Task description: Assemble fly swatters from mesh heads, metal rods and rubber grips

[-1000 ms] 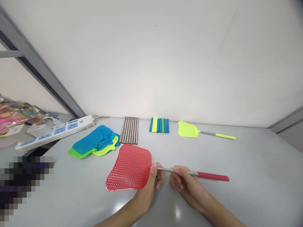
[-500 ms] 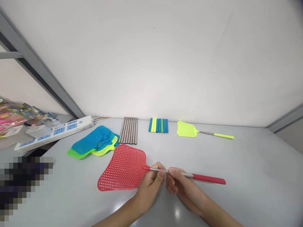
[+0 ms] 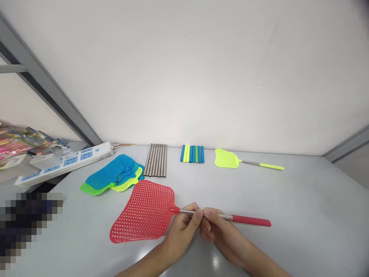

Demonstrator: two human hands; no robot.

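Note:
A red fly swatter (image 3: 144, 213) with a metal rod and a red grip lies low over the grey table (image 3: 302, 215). My left hand (image 3: 181, 232) pinches the rod just behind the red mesh head. Touching it, my right hand (image 3: 220, 234) pinches the rod a little further along, ahead of the red grip. Both hands hold the swatter near the table's front.
A stack of blue, green and yellow swatter heads (image 3: 113, 177) lies at the left. Behind it are several metal rods (image 3: 156, 159), several coloured grips (image 3: 192, 153) and a finished yellow swatter (image 3: 245, 161). A power strip (image 3: 66, 161) sits at the far left.
The red swatter head has slid left and towards me, showing more rod between it and my left hand. My two hands have come together until they touch.

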